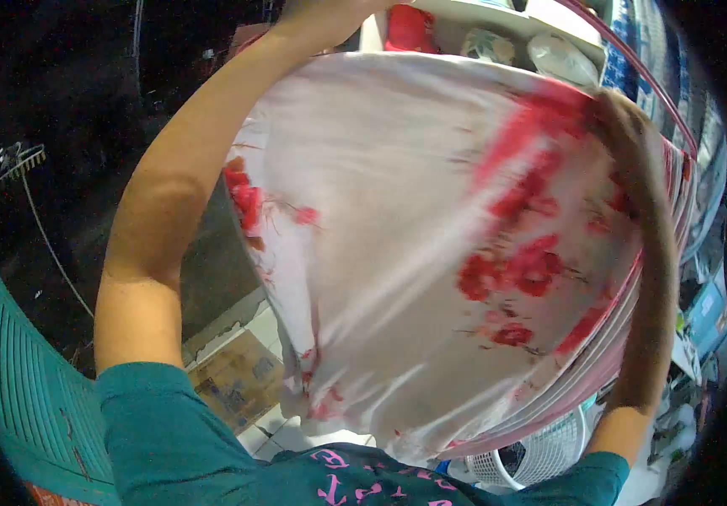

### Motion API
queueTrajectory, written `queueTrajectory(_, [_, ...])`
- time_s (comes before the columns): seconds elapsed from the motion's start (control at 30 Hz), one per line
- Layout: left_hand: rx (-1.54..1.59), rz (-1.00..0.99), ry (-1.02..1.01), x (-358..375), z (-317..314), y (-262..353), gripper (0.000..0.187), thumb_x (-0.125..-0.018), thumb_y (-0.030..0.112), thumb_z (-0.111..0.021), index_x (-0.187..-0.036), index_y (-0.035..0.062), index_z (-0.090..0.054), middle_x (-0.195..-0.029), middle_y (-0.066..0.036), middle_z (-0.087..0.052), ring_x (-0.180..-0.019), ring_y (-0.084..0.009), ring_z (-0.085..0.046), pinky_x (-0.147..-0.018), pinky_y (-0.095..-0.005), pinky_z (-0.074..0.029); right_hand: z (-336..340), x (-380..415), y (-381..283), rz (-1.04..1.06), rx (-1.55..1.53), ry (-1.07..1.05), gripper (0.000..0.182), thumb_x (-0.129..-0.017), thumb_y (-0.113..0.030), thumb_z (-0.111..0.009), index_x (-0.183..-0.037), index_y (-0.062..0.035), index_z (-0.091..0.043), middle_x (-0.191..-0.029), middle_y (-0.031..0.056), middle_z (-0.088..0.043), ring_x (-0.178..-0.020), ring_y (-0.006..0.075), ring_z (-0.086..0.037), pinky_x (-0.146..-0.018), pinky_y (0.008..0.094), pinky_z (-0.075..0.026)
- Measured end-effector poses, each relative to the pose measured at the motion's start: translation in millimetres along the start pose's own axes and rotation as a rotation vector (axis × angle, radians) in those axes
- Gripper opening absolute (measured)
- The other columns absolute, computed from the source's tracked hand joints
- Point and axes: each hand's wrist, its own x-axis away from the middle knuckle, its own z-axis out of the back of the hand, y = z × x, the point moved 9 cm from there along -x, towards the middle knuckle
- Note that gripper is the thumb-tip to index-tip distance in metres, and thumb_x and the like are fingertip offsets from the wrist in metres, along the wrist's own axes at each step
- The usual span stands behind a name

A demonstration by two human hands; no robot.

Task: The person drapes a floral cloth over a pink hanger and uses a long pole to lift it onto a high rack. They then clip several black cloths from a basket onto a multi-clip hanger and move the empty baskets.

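Note:
A large white cloth with red flowers (397, 211) is spread wide in front of me and fills the middle of the view. At its upper right corner, my right hand (620, 114) is closed on the bunched edge, slightly blurred. My left hand (329, 21) is raised at the top of the view, just above the cloth's upper edge; its fingers are cut off by the frame. The cloth's left edge falls past my left forearm, and its lower folds gather near my chest.
Behind the cloth, a white shelf (570, 21) holds a red item (410, 29) and bagged things. A pole (633, 59) and hanging blue fabrics stand at right. Below are a white plastic basket (549, 451) and flattened cardboard (241, 379). Green corrugated sheeting (13, 354) borders the left.

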Motion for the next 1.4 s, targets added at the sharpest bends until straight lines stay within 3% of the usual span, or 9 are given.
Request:
queueTrajectory(0.27, [0.034, -0.102, 0.023, -27.8, -2.1, 11.3, 0.045, -0.080, 0.045, -0.052, -0.093, 0.0040, -0.062, -0.079, -0.018, -0.062, -0.075, -0.0318, -0.061, -0.066, -0.0386, -0.047, -17.9, -107.1, -154.0, 0.153, -0.010, 0.149, 0.036, -0.078, -0.036, -0.055, -0.102, -0.0097, -0.051, -0.086, 0.0078, -0.059, -0.079, 0.0251, -0.060, -0.070, 0.0368, -0.048])
queueTrajectory(0.53, [0.067, 0.005, 0.000, -15.4, 40.5, -77.7, 0.038, -0.080, 0.037, -0.056, -0.091, 0.0005, -0.060, -0.075, -0.020, -0.061, -0.072, -0.0302, -0.062, -0.061, -0.0390, -0.045, -17.1, -69.9, -47.9, 0.124, 0.119, -0.001, 0.034, -0.069, -0.022, -0.066, -0.098, -0.0101, -0.053, -0.092, 0.0099, -0.059, -0.083, 0.0295, -0.058, -0.070, 0.0369, -0.047])
queueTrajectory(0.67, [0.252, -0.307, 0.215, -2.5, 24.2, -28.1, 0.039, -0.081, 0.038, -0.055, -0.090, -0.0003, -0.059, -0.073, -0.019, -0.060, -0.070, -0.0304, -0.061, -0.059, -0.0392, -0.045, 1.7, -97.4, -133.6, 0.159, -0.078, 0.300, 0.039, -0.071, -0.033, -0.064, -0.101, -0.0115, -0.053, -0.091, 0.0061, -0.059, -0.084, 0.0265, -0.058, -0.071, 0.0366, -0.047])
queueTrajectory(0.73, [0.188, -0.249, 0.147, -15.4, 14.8, -25.2, 0.040, -0.081, 0.040, -0.055, -0.084, 0.0003, -0.059, -0.070, -0.019, -0.059, -0.067, -0.0322, -0.060, -0.057, -0.0397, -0.044, -36.4, -116.5, -171.0, 0.128, -0.028, 0.103, 0.035, -0.075, -0.035, -0.058, -0.102, -0.0132, -0.051, -0.086, 0.0050, -0.057, -0.080, 0.0241, -0.059, -0.068, 0.0359, -0.048])
queueTrajectory(1.0, [0.036, -0.053, -0.016, 8.2, 19.8, -65.3, 0.039, -0.079, 0.040, -0.058, -0.078, 0.0010, -0.056, -0.066, -0.020, -0.057, -0.066, -0.0338, -0.059, -0.057, -0.0395, -0.043, -21.6, -45.5, -74.2, -0.003, 0.076, -0.178, 0.033, -0.073, -0.030, -0.060, -0.098, -0.0109, -0.050, -0.097, 0.0071, -0.056, -0.089, 0.0251, -0.055, -0.075, 0.0368, -0.044])
queueTrajectory(1.07, [-0.086, 0.037, -0.061, 8.1, 1.6, -64.4, 0.037, -0.081, 0.044, -0.054, -0.085, 0.0076, -0.060, -0.067, -0.005, -0.058, -0.060, -0.0107, -0.053, -0.058, -0.0238, -0.039, 11.7, -33.3, -63.1, 0.078, 0.283, 0.015, 0.048, -0.071, -0.036, -0.061, -0.111, -0.0130, -0.049, -0.118, 0.0071, -0.048, -0.108, 0.0246, -0.046, -0.088, 0.0379, -0.037])
queueTrajectory(1.2, [-0.019, -0.127, 0.027, 2.4, -9.7, -52.0, 0.037, -0.081, 0.044, -0.054, -0.082, 0.0074, -0.059, -0.058, -0.004, -0.052, -0.054, -0.0120, -0.050, -0.052, -0.0277, -0.038, 49.5, -31.5, -22.4, -0.081, 0.315, 0.379, 0.044, -0.077, -0.035, -0.059, -0.115, -0.0146, -0.048, -0.123, 0.0066, -0.046, -0.114, 0.0227, -0.043, -0.092, 0.0361, -0.035])
queueTrajectory(1.27, [0.101, -0.120, 0.012, 5.1, -12.8, -45.8, 0.037, -0.082, 0.042, -0.054, -0.078, 0.0048, -0.057, -0.053, -0.004, -0.047, -0.050, -0.0120, -0.047, -0.049, -0.0297, -0.036, 2.3, -20.3, 32.0, -0.430, -0.143, -0.008, 0.030, -0.083, -0.030, -0.053, -0.109, -0.0136, -0.049, -0.104, 0.0103, -0.057, -0.095, 0.0248, -0.057, -0.077, 0.0359, -0.044])
queueTrajectory(1.4, [-0.009, -0.298, 0.176, 16.8, 4.8, -27.9, 0.037, -0.083, 0.038, -0.054, -0.086, 0.0019, -0.056, -0.069, -0.012, -0.055, -0.067, -0.0217, -0.054, -0.059, -0.0329, -0.041, 0.1, -5.6, 34.1, -0.290, 0.051, 0.050, 0.014, -0.088, -0.027, -0.047, -0.094, -0.0142, -0.049, -0.076, 0.0153, -0.056, -0.072, 0.0359, -0.056, -0.056, 0.0393, -0.043])
